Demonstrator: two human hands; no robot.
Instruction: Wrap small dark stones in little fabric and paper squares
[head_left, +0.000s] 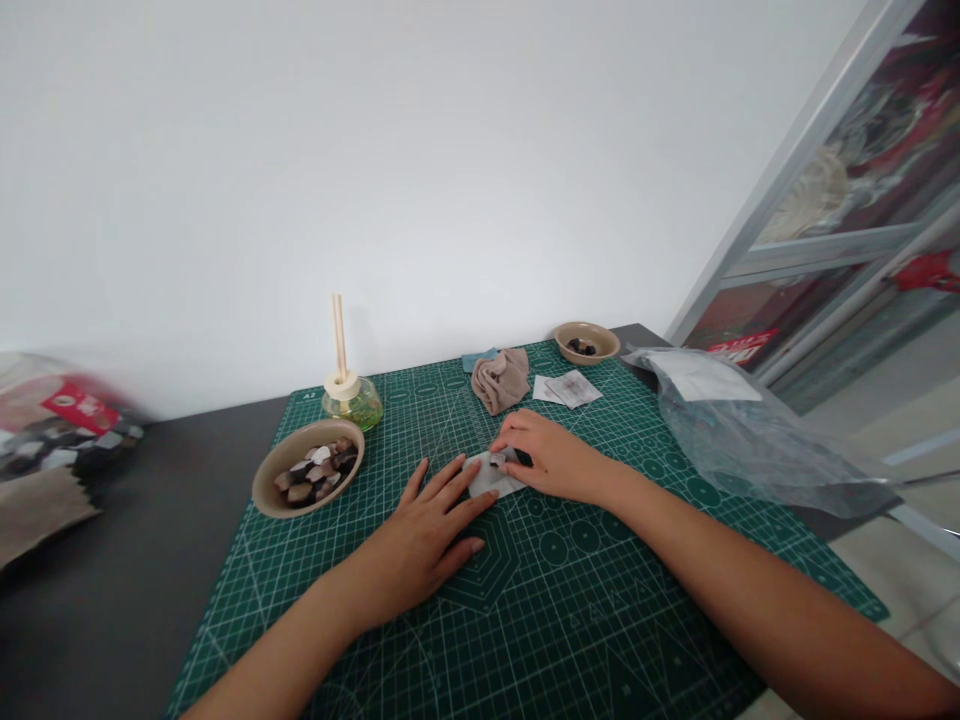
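Note:
My left hand (424, 540) lies with its fingers spread, its fingertips touching the left edge of a light grey sheet (484, 483) on the green cutting mat (300, 590). My right hand (551, 455) pinches a small dark-and-pale stone (497, 460) against that sheet. An oval bowl (260, 488) of mixed stones (319, 472) stands on the left of the mat. Behind my right hand are a crumpled beige cloth (501, 380), a blue cloth piece (478, 359) and smudged grey sheets (576, 388).
A glass diffuser (364, 403) with wooden sticks is behind the left bowl. A smaller bowl (611, 347) with dark stones stands back right. Clear plastic bags lie at the right (735, 440) and far left (52, 420), near brown paper (41, 510).

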